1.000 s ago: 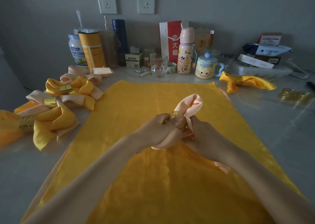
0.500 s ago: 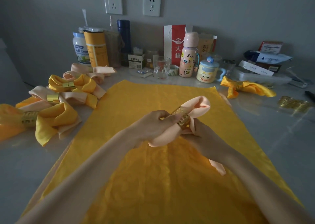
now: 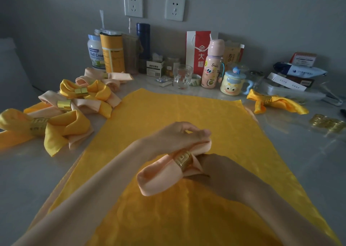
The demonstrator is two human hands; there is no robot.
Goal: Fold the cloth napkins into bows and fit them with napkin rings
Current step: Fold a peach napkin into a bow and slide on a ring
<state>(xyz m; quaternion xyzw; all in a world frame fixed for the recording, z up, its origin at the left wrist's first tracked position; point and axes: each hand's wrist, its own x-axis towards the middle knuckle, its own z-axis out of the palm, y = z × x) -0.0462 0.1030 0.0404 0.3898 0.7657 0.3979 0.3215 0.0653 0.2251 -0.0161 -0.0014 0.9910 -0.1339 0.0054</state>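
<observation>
Peach napkin (image 3: 159, 178), threaded through a gold napkin ring (image 3: 184, 159), held above the middle of the yellow cloth (image 3: 187, 111) spread on the bench (image 3: 28, 171). Left hand (image 3: 179, 137): grip pinched on the napkin's far loop, beyond the ring. Right hand (image 3: 221, 172): in shadow, grip closed on the napkin just beside the ring, on its right. The near loop hangs free of both grips, left of the ring. Finished bows (image 3: 61, 126) lie off the cloth's left edge; spare rings (image 3: 325, 123) lie off its right edge.
</observation>
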